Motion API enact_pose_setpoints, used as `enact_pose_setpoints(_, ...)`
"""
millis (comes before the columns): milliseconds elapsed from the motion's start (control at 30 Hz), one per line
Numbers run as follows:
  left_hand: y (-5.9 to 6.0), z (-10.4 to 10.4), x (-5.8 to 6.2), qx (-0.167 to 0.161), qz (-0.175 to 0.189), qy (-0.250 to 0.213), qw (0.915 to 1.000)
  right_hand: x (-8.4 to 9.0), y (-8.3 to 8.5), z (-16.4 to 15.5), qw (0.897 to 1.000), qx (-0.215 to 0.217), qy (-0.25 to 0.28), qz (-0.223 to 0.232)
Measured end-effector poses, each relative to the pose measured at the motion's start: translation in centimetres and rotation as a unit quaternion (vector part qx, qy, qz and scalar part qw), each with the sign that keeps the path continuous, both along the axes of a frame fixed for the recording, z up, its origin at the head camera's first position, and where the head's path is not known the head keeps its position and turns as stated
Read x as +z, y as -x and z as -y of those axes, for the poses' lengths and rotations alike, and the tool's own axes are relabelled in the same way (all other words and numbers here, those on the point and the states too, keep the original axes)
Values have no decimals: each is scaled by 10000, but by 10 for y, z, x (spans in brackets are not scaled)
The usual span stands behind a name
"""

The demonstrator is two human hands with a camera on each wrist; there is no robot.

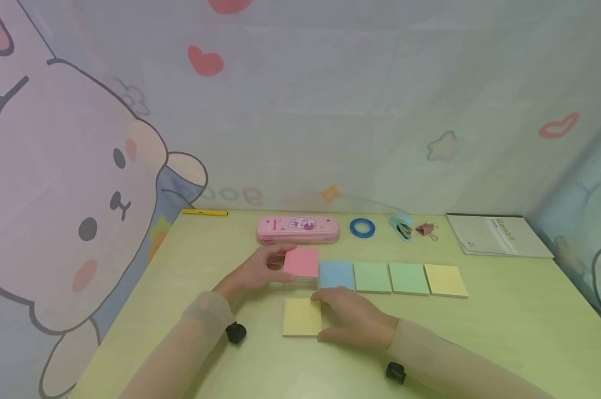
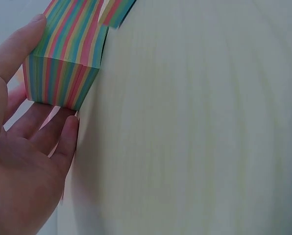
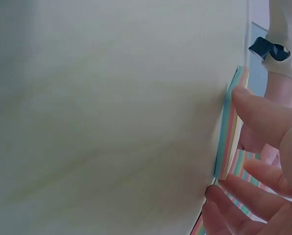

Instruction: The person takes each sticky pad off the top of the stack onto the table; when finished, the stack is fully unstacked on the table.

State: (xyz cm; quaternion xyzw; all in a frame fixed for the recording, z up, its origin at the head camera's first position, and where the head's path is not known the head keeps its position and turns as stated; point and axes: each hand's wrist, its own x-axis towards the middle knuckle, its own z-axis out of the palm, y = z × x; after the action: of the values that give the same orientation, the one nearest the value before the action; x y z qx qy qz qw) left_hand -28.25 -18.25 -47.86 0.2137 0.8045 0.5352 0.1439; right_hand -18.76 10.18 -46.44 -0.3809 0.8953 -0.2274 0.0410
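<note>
The pale green worktop (image 1: 505, 310) runs out to a cartoon-rabbit curtain (image 1: 71, 183) hung behind and to the left. A grey booklet (image 1: 497, 235) lies at its far right, and a pink pencil case (image 1: 298, 229) lies along the back edge with a yellow pen (image 1: 204, 212) off to its left and a blue tape ring (image 1: 362, 228), a small teal stapler (image 1: 401, 226) and a pink binder clip (image 1: 427, 229) to its right. In the middle sits the thick block of sticky notes (image 1: 301, 268), pink on top, its sides striped in pink, blue, green and yellow layers as the left wrist view shows. The left hand (image 1: 258, 270) holds this block from its left side, thumb against one face and fingers curled along the edge at the worktop. To the right of it a row of thinner pads lies edge to edge: a blue pad (image 1: 336, 275), two green pads (image 1: 372, 276), then a yellow pad (image 1: 445, 280). Nearer the person lies a separate yellow stack (image 1: 301, 317). The right hand (image 1: 352, 318) rests at its right edge, the grip closed on it with thumb and fingertips pinching the striped side.
</note>
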Motion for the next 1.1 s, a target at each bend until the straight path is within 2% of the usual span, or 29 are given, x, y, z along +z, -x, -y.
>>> enact_pose_setpoints(267,-1,0,1,-34,16,-39,10000,-1,5,9,9996,-206,119,138)
enact_pose_setpoints(800,1,1,1,-16,-35,36,10000,0,6,7,9990,-287,146,313)
enact_pose_setpoints(933,0,1,2,-32,-38,44,10000,5,8,4,9977,-332,465,352)
enact_pose_setpoints(1100,-2,1,3,-63,-11,32,10000,21,18,6,9940,-319,1046,-17)
